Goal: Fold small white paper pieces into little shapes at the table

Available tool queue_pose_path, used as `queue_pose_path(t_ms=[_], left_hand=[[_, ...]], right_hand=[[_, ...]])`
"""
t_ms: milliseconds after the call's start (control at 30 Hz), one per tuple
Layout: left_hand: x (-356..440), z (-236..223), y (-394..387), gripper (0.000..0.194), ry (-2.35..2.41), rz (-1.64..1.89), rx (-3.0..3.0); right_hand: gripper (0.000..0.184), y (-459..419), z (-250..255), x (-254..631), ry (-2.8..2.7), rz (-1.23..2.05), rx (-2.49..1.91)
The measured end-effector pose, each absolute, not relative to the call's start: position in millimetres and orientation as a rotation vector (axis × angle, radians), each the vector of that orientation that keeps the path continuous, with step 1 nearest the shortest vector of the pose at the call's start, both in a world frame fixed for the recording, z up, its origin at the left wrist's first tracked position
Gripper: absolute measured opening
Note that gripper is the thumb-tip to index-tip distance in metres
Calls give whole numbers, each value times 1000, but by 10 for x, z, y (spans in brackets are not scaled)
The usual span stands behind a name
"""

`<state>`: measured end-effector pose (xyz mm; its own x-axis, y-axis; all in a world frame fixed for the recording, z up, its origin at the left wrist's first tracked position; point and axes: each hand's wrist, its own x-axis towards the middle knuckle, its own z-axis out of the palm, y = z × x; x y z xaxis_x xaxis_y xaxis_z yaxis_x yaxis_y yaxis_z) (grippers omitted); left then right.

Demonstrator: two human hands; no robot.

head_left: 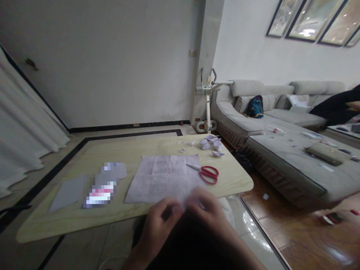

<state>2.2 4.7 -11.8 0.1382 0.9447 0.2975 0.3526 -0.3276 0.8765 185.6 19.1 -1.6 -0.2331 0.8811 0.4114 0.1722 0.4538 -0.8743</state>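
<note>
Both hands meet just off the near edge of the table, in front of my lap. My left hand [165,216] pinches the left side of a small piece of white paper [185,201]. On its other side, my right hand [206,207] has its fingers curled onto the same paper and is smeared by motion. The paper's exact shape is blurred and partly covered by the fingers. Right beyond the hands lies a large printed sheet [160,176]. Red-handled scissors [208,174] rest at its right edge, their blades pointing left over the sheet.
Several folded paper pieces [210,142] and small scraps [188,143] sit at the table's [92,150] far right. To the left are a plain white sheet [69,191] and a pixelated item [102,185]. A grey sofa [281,150] stands at the right, with a dark-clothed person [337,105] beyond.
</note>
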Motion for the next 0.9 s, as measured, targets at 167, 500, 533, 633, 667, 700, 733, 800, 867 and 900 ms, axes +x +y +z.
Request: queue_pose_path(t_ms=[167, 500, 533, 633, 667, 700, 733, 800, 867, 900], left_hand=[[13, -73, 46, 11, 1227, 1149, 1775], [26, -82, 59, 14, 1243, 1169, 1804], [25, -83, 54, 15, 1249, 1170, 1801], [19, -75, 41, 15, 1271, 1155, 1778], [18, -72, 40, 15, 1272, 1150, 1775], [16, -71, 39, 16, 1269, 1149, 1777], [15, -71, 40, 16, 1262, 1152, 1783], [15, -81, 41, 16, 1245, 1163, 1801], [17, -97, 39, 16, 1240, 1178, 1817], [19, -103, 37, 16, 1243, 1184, 1822]], right_hand=[[9, 187, -13, 1874, -1720, 871, -908], [10, 164, 28, 1907, -1783, 951, -899], [9, 162, 32, 1906, -1786, 962, -902], [3, 158, 30, 1898, -1793, 980, -920], [2, 157, 27, 1896, -1794, 982, -925], [3, 157, 25, 1893, -1792, 982, -926], [4, 156, 25, 1891, -1789, 981, -924], [6, 156, 29, 1887, -1784, 978, -917], [6, 156, 36, 1886, -1788, 978, -912], [7, 157, 37, 1886, -1789, 978, -913]])
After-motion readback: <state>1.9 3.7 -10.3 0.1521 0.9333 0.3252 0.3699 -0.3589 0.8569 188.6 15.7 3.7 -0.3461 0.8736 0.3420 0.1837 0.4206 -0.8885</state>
